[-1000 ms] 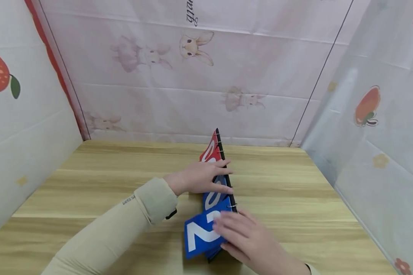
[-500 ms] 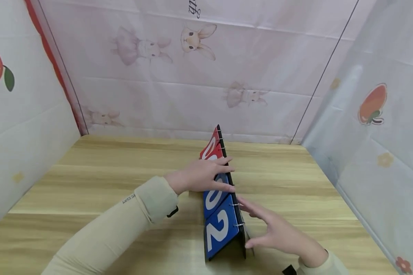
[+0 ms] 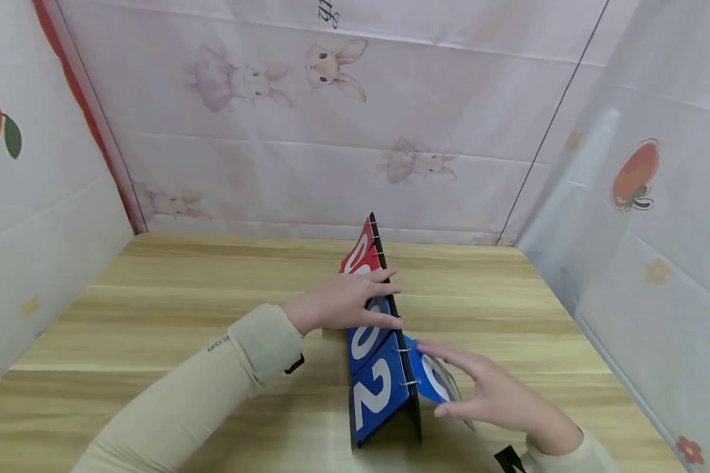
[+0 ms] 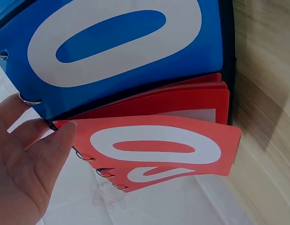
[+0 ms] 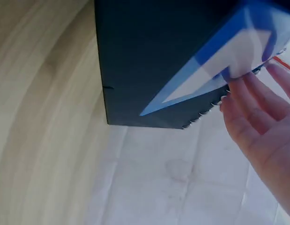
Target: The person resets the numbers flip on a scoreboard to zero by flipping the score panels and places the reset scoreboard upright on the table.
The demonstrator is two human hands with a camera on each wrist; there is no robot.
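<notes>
A tent-shaped flip scoreboard (image 3: 417, 414) stands on the table, with red and blue number cards ringed along its black top bar. In the head view, a blue card reading 2 (image 3: 374, 396) lies nearest. My left hand (image 3: 349, 301) holds the top bar near the middle; in the left wrist view, its thumb lies over the edge of a red card reading 0 (image 4: 156, 145). Across the bar, a turned-over blue card (image 3: 430, 376) angles outward. My right hand (image 3: 494, 394) touches that card, fingers extended and thumb apart at its lower side.
The scoreboard stands on a wood-grain table (image 3: 213, 276). Printed cloth with rabbits (image 3: 328, 69) hangs behind it, and fruit-patterned cloth walls (image 3: 636, 174) rise on both sides.
The blue card has swung over the top bar to the right side and now stands out from the board. My right hand moved right with it. The left hand stayed in place.
</notes>
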